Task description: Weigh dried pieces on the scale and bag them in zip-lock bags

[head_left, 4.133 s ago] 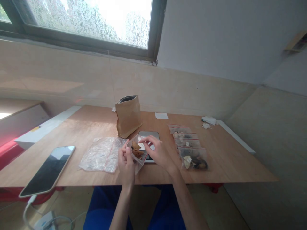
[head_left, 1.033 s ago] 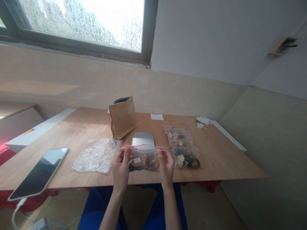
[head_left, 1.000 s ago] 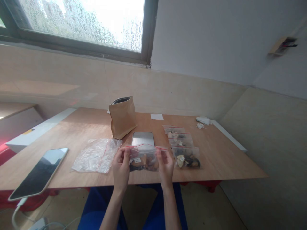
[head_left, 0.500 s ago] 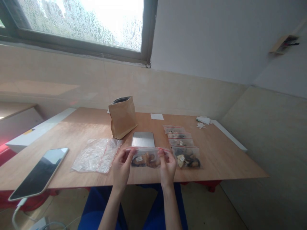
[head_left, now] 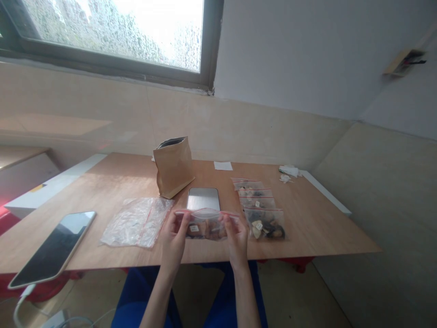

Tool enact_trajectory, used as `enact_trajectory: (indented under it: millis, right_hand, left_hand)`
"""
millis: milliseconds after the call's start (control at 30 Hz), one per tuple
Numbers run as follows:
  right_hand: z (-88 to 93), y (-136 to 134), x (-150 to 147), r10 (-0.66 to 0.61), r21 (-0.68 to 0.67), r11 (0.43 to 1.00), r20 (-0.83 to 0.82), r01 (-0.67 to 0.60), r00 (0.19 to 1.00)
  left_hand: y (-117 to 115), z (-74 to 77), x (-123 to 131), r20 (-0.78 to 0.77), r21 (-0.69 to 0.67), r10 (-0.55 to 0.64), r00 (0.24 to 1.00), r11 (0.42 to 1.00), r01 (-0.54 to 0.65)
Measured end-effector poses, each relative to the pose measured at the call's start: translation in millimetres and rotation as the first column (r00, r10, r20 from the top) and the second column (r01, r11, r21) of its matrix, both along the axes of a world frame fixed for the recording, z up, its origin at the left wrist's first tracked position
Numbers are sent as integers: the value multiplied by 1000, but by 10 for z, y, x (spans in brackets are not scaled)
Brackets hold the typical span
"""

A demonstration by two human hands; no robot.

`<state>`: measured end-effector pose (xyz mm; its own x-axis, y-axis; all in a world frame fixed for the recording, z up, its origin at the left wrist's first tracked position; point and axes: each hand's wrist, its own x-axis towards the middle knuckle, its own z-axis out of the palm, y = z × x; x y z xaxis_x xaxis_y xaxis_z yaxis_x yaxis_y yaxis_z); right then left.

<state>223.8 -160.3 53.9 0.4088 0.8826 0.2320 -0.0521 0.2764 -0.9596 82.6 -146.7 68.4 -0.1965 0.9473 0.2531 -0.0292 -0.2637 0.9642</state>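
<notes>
Between my hands is a clear zip bag [head_left: 207,228] with a red seal line, held near the table's front edge. Brown dried pieces and a small white label show through its plastic. My left hand [head_left: 173,234] pinches the bag's top left corner, and my right hand [head_left: 236,234] pinches the top right. Just behind it lies a flat silver scale [head_left: 204,198], its near side covered by the bag. To the right, filled zip bags [head_left: 268,224] overlap in a column, holding pale and dark dried pieces.
A brown paper pouch [head_left: 174,167] stands with its top open behind the scale. Empty-looking clear plastic bags [head_left: 131,223] lie at left, beside a phone [head_left: 54,248] on a cable. A white paper [head_left: 223,166] and crumpled white scraps [head_left: 290,171] lie along the back.
The top edge of the zip bag now bows upward in the middle, and its contents have shifted. My right thumb has moved slightly inward along the seal.
</notes>
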Motion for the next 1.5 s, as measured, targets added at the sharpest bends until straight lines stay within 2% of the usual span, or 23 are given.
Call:
enact_trajectory:
  millis: [167,267,467,667,833,1000,1100,1267,1500]
  right_hand:
    - [14,12,-22,24,14,1000,2,-24,1000]
    - [42,4,-23,6,10,1000,35,-7,999]
    - [43,-8,-3,-43,38,998,85,40,995]
    - [29,-28,4,24,44,999,111,-29,993]
    - [29,-23,-20,34,52,998,84,-39,996]
    - [49,-18,4,37,71,996,144,-48,989]
    - [72,-22,-7,11,71,997,169,-23,986]
    - [72,-21,-60,-102,91,992,150,89,983]
    - [58,-14,-29,-42,74,997,127,33,991]
  left_hand:
    - [5,-19,-47,-42,-63,-129,991,990,126]
    - [20,-42,-81,-60,-104,-168,984,981,161]
    - [23,-75,-98,-16,-123,-121,993,985,118]
    - [-4,-32,-117,43,-87,-96,994,991,100]
    - [-10,-13,-134,51,-119,-96,994,988,102]
    - [0,-15,-124,43,-103,-92,995,990,96]
    - [6,-28,-115,42,-103,-103,994,989,107]
    - [7,-52,-112,46,-127,-131,990,983,136]
    - [8,-31,-155,-48,-153,-208,977,968,198]
